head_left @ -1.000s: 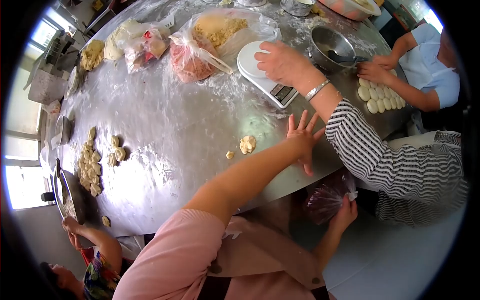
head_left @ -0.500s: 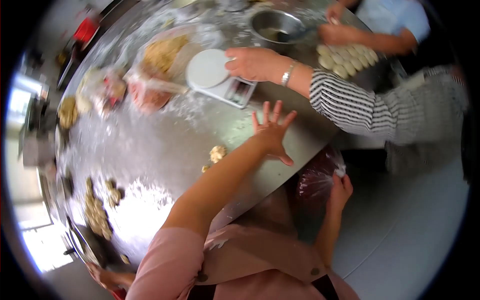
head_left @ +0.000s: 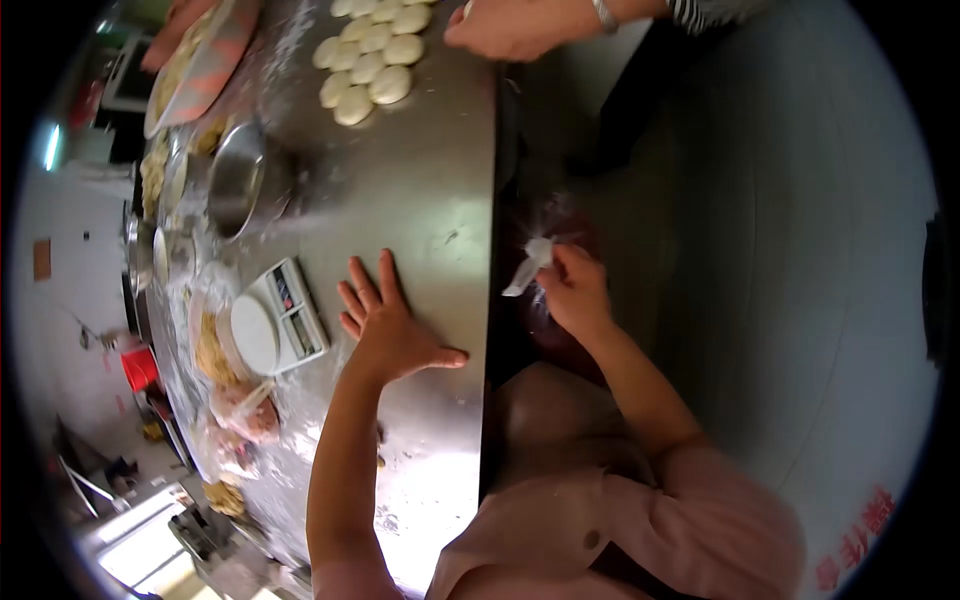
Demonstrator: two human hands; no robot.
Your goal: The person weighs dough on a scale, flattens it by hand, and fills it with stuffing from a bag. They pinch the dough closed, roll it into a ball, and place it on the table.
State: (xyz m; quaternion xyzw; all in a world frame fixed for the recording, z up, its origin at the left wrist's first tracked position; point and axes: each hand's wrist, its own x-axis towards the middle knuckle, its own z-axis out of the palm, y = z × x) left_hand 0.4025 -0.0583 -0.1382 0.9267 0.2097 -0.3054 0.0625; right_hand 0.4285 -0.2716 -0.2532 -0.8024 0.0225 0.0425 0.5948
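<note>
My left hand rests on the bare steel table top, fingers spread, holding nothing. Beside it, to its left, sits a white kitchen scale with a round plate. Off the table's edge, my right hand is closed on the gathered, whitish neck of a clear plastic bag. The bag hangs below with dark red contents that I cannot make out. Part of it is in shadow.
Rows of round dough pieces lie at the far end of the table. A co-worker's hand is near them. A metal bowl, a tied bag of pinkish filling and a pink-and-white basin stand along the left.
My view has swung to the right. The co-worker's hand has moved from the scale to near the dough pieces. My left hand stays spread; my right still grips the bag.
</note>
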